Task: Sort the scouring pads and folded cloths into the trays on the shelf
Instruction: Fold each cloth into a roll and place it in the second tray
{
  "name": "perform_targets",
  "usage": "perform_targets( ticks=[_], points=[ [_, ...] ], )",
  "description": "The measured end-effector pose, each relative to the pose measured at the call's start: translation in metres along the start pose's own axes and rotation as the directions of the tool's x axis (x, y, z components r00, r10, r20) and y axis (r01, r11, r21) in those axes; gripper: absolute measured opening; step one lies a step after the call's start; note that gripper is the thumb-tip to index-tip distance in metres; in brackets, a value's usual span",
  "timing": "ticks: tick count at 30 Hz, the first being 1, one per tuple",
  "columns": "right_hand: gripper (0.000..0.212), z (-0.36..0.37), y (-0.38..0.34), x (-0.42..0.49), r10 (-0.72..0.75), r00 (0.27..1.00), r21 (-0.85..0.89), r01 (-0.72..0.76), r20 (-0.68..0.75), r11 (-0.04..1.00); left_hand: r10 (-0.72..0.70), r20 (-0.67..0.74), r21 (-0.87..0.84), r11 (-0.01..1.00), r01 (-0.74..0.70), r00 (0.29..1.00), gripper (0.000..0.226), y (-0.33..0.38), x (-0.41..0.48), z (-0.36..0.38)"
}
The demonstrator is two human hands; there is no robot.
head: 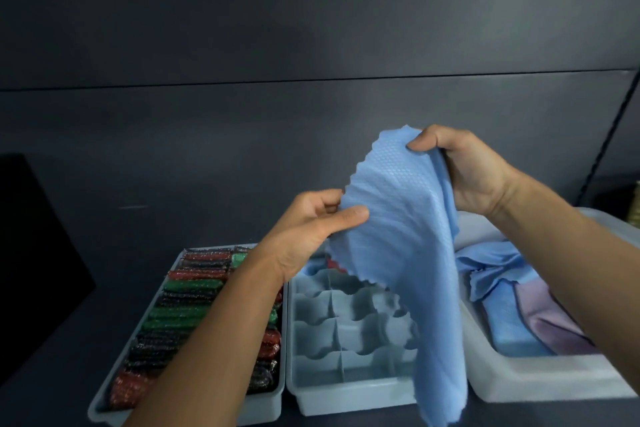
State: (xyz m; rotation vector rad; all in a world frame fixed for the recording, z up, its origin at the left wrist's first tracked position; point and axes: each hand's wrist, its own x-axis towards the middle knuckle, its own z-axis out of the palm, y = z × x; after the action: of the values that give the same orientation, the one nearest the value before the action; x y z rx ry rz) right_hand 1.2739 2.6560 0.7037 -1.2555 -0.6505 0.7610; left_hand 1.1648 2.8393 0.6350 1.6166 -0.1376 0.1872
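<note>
Now pinching blue cloth (398, 236) at top corner with right hand (471, 170), at scalloped side edge with left hand (311, 232), above divided tray (346, 390).

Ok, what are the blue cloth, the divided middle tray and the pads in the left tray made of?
The blue cloth looks like thin soft fabric, probably microfibre: it drapes limply, with a dotted weave and scalloped edge. The divided tray looks like matte pale blue-grey moulded plastic, with smooth wavy partitions. The scouring pads are glittery red, green and dark mesh, perhaps metallic-thread netting.
</note>
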Motion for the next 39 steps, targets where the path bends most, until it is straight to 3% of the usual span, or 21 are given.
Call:
perform_targets(
  ticks=[4, 9, 11, 14, 18, 21, 25, 27, 29, 31, 32, 35, 37, 39],
  points=[
    [0.028, -0.005, 0.010, -0.002, -0.050, 0.997, 0.018, 0.051, -0.056, 0.999, 0.026, -0.015, -0.061, 0.998, -0.027, 1.000, 0.031, 0.003, -0.011, -0.007],
    [0.022, -0.009, 0.017, -0.007, -0.114, 0.987, -0.026, 0.111, -0.112, 0.993, 0.035, -0.024, -0.002, 0.999, -0.035, 0.999, 0.033, 0.008, -0.017, -0.016],
    [0.018, -0.009, 0.017, -0.008, -0.159, 0.981, -0.076, 0.151, -0.108, 0.986, 0.032, -0.037, 0.003, 0.999, -0.032, 0.999, 0.040, 0.011, -0.017, -0.017],
    [0.019, -0.008, 0.018, -0.006, -0.198, 0.978, -0.089, 0.191, -0.073, 0.978, 0.041, -0.028, 0.015, 0.999, -0.040, 0.999, 0.030, 0.018, -0.016, -0.015],
    [0.026, 0.001, 0.023, -0.001, -0.178, 0.984, -0.062, 0.176, -0.022, 0.982, 0.066, -0.028, 0.072, 0.995, -0.064, 0.997, 0.035, 0.023, -0.013, -0.008],
    [0.039, 0.006, 0.032, 0.004, -0.141, 0.986, -0.134, 0.128, -0.091, 0.983, 0.111, -0.049, 0.052, 0.993, -0.109, 0.993, 0.027, 0.026, -0.015, -0.006],
    [0.031, 0.013, 0.051, 0.010, -0.101, 0.978, -0.283, 0.046, -0.183, 0.958, 0.170, -0.102, 0.082, 0.983, -0.162, 0.980, 0.015, 0.029, -0.018, -0.006],
    [0.039, 0.018, 0.057, 0.012, -0.185, 0.949, -0.501, 0.033, -0.257, 0.865, 0.175, -0.124, 0.113, 0.980, -0.162, 0.977, 0.010, 0.030, -0.017, -0.007],
    [0.031, 0.027, 0.059, 0.012, -0.416, 0.856, -0.620, 0.152, -0.307, 0.770, 0.165, -0.167, 0.138, 0.980, -0.143, 0.972, 0.008, 0.030, -0.016, -0.007],
    [0.003, 0.039, 0.056, 0.004, -0.571, 0.756, -0.586, 0.316, -0.320, 0.746, 0.156, -0.227, 0.138, 0.982, -0.127, 0.961, 0.004, 0.029, -0.015, -0.007],
    [0.016, 0.045, 0.054, 0.000, -0.589, 0.745, -0.555, 0.361, -0.311, 0.749, 0.149, -0.242, 0.131, 0.984, -0.119, 0.959, 0.004, 0.029, -0.014, -0.007],
    [0.034, 0.063, 0.049, -0.014, -0.468, 0.871, -0.498, 0.343, -0.150, 0.797, 0.119, -0.194, 0.123, 0.988, -0.096, 0.974, 0.013, 0.030, -0.016, -0.005],
    [0.025, 0.065, 0.050, -0.011, -0.365, 0.925, -0.490, 0.271, -0.106, 0.828, 0.105, -0.169, 0.115, 0.990, -0.087, 0.980, 0.014, 0.034, -0.018, -0.003],
    [0.011, 0.062, 0.048, -0.006, -0.347, 0.925, -0.458, 0.244, -0.156, 0.855, 0.126, -0.199, 0.112, 0.988, -0.105, 0.972, 0.016, 0.037, -0.020, -0.005]
  ],
)
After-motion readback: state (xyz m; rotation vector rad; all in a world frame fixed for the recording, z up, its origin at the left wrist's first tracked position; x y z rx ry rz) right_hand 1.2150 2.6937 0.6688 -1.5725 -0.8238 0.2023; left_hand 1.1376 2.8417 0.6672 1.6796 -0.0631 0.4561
